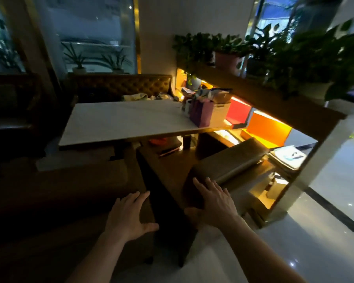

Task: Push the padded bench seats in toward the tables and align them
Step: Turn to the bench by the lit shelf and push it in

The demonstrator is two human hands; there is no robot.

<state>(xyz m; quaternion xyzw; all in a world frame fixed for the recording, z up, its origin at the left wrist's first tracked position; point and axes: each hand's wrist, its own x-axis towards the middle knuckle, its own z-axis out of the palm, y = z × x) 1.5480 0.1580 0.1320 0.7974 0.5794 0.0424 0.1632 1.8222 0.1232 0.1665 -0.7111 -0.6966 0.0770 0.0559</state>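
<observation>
A brown padded cushion (229,160) lies tilted on the wooden base of the near bench (168,172), right of centre. My right hand (213,201) grips its near end, fingers on top and thumb underneath. My left hand (131,215) rests with fingers spread on the dark padded seat (70,193) to the left, at its right edge. The white table (123,121) stands just beyond both seats. A tufted brown bench back (123,84) lines the far side of the table.
A purple bag (201,113) and clutter sit on the table's right end. A wooden shelf unit (274,107) with lit red and orange boxes and potted plants on top stands right of the bench. Glossy white floor lies to the lower right.
</observation>
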